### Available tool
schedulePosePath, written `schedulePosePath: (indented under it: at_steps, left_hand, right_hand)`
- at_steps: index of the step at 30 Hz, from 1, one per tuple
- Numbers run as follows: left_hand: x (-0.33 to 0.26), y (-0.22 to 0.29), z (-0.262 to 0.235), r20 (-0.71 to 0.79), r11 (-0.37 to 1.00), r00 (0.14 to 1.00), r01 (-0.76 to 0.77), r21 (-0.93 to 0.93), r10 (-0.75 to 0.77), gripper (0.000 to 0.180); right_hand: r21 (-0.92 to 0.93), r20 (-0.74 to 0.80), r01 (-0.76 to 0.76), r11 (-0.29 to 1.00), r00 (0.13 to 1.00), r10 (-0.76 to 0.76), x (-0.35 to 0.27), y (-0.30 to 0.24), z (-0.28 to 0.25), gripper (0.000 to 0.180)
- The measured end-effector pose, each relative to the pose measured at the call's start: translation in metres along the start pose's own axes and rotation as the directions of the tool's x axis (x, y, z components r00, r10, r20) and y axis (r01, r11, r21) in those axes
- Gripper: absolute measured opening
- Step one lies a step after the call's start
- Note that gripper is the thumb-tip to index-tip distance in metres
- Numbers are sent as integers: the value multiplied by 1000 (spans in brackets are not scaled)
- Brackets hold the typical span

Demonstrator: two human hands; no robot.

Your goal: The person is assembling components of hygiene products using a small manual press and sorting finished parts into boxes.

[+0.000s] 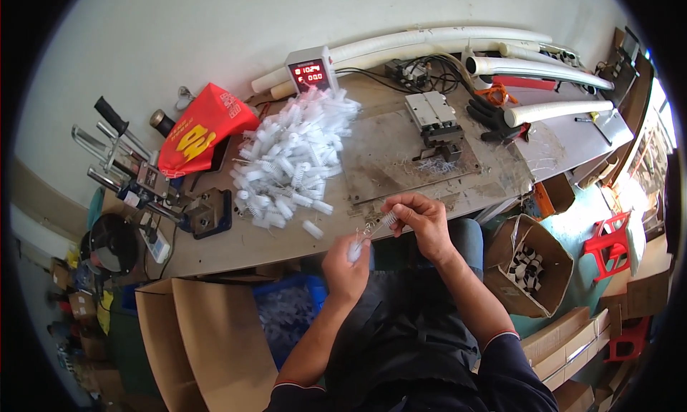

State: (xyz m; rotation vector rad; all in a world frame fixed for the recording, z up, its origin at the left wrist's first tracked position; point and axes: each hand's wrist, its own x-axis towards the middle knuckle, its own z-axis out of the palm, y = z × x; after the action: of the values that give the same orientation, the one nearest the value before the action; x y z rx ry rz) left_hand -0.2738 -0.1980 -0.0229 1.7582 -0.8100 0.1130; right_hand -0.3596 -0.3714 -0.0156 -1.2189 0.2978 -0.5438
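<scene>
At the centre of the frame, both hands grasp one thin white tube (372, 231): left hand (346, 269) clenched on its lower end, right hand (422, 219) pinching its upper end, near the desk (401, 162) edge.

A workshop: cluttered workbench (286, 240), bench press (147, 183), cardboard boxes (526, 265).
</scene>
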Motion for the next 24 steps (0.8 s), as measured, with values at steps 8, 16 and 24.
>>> schedulePosePath:
  at_steps: [8,16,24]
  left_hand:
    - [-7,-20,-26,1,968,973,229,-100,-230,10]
    - [-8,-30,-63,-57,960,960,269,-77,-274,11]
    - [-1,-43,-101,-196,958,941,252,-136,-275,15]
  right_hand:
    - [125,48,-7,992,999,1,8,10,35,21]
    - [35,105,0,999,995,-4,25,22,76,15]
    - [-137,176,-75,988,979,98,36,42,154,16]
